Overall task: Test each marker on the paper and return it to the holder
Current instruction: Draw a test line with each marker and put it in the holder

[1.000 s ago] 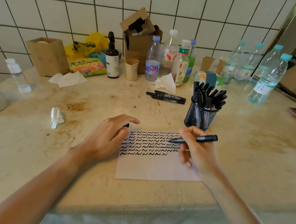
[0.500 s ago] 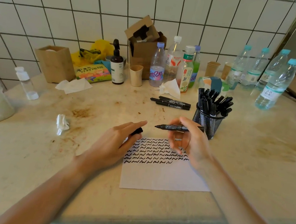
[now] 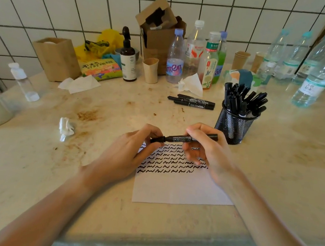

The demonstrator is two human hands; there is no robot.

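A black marker (image 3: pixel 184 139) lies level above the white paper (image 3: pixel 179 186), which carries several rows of black squiggles. My right hand (image 3: pixel 205 149) grips the marker's barrel. My left hand (image 3: pixel 130 151) pinches the black cap (image 3: pixel 157 139) on the marker's left end. The black mesh holder (image 3: pixel 235 126), packed with several black markers, stands just right of my right hand. Three more black markers (image 3: pixel 192 102) lie side by side on the counter behind the paper.
The stained counter (image 3: pixel 32 165) holds a crumpled tissue (image 3: pixel 66 127) left of my hands. Along the tiled wall stand several bottles (image 3: pixel 175 58), a cardboard box (image 3: pixel 160 36), paper cups (image 3: pixel 150 70), a pump bottle (image 3: pixel 127 59) and a wooden box (image 3: pixel 58 58). Water bottles (image 3: pixel 317 77) crowd the right rear.
My right hand lifted the marker off the paper and turned it level. My left hand rose from the paper with the cap and brought it onto the marker's tip.
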